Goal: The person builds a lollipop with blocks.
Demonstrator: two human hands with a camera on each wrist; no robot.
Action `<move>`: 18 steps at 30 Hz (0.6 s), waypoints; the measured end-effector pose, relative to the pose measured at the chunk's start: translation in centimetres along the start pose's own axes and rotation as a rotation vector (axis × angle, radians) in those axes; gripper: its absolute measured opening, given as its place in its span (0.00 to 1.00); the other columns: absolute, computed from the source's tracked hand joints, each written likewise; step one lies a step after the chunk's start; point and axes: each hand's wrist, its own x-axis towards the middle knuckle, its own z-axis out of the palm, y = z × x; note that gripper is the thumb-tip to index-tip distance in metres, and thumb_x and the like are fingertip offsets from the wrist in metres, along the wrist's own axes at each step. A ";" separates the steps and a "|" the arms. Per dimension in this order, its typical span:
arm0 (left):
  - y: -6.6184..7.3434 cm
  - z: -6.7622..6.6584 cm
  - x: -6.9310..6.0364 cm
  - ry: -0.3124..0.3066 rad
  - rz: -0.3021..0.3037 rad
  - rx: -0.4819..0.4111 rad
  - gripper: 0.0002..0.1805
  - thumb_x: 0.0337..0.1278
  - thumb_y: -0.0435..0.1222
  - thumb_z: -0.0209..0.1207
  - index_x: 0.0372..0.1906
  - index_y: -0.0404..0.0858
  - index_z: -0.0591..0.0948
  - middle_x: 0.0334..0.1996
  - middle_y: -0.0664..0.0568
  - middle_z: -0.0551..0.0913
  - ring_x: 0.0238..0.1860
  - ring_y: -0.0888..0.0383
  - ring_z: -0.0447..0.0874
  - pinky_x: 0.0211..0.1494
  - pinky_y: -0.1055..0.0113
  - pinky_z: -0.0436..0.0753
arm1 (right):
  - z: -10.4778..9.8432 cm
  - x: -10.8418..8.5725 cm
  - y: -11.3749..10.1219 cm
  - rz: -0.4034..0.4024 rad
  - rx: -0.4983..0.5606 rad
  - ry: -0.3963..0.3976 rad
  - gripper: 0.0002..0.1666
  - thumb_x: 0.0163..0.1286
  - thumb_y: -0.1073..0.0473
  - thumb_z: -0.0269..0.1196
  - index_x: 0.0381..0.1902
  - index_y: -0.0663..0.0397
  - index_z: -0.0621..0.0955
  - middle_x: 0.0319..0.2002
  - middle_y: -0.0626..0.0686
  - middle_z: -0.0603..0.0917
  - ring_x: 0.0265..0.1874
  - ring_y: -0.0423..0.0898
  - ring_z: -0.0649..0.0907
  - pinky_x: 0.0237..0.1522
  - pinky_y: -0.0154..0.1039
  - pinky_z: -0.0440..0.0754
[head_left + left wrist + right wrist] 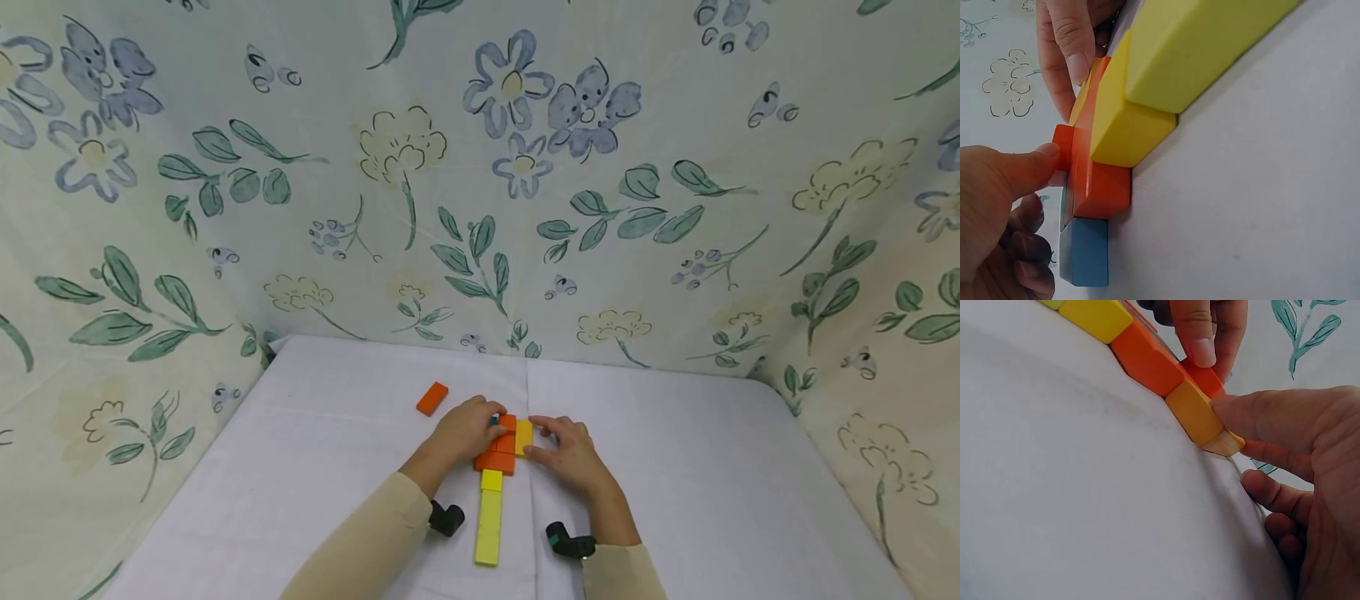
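In the head view my left hand (467, 432) pinches an orange block (1063, 139) at the far end of a row of wooden blocks. My right hand (573, 454) holds a golden-yellow block (1194, 414) between thumb and fingers, against the row's right side. A wider orange block (495, 462) lies crosswise below them. Touching it is a small yellow block (491, 480), followed by a long lime-yellow block (488, 527) toward me. Beside the crosswise block, the left wrist view shows a blue block (1088, 253), mostly hidden by my left hand in the head view.
A loose orange block (432, 398) lies on the white-covered table (660, 492), beyond my left hand. Floral cloth (465, 208) hangs behind the table and along both sides. Black camera mounts (450, 520) are strapped at both wrists, close to the blocks.
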 end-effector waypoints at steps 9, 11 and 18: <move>0.0 -0.1 -0.3 -0.003 -0.024 0.023 0.23 0.67 0.53 0.63 0.62 0.49 0.83 0.53 0.51 0.81 0.43 0.57 0.76 0.59 0.60 0.83 | 0.1 0.1 0.0 -0.004 0.000 -0.001 0.30 0.63 0.46 0.73 0.63 0.34 0.81 0.49 0.45 0.80 0.54 0.48 0.70 0.56 0.54 0.74; -0.1 -0.1 -0.4 -0.002 -0.024 0.024 0.24 0.67 0.53 0.63 0.62 0.49 0.83 0.53 0.51 0.81 0.43 0.57 0.76 0.59 0.59 0.83 | 0.0 0.1 0.0 -0.008 -0.007 0.000 0.30 0.63 0.46 0.72 0.63 0.34 0.81 0.49 0.45 0.79 0.54 0.48 0.70 0.55 0.54 0.74; -0.3 -0.2 -0.5 -0.003 -0.014 0.019 0.23 0.68 0.53 0.62 0.63 0.50 0.83 0.54 0.51 0.81 0.45 0.57 0.77 0.60 0.58 0.83 | 0.0 0.1 0.0 -0.013 -0.009 0.004 0.29 0.63 0.46 0.72 0.63 0.34 0.81 0.49 0.45 0.80 0.54 0.48 0.70 0.56 0.54 0.74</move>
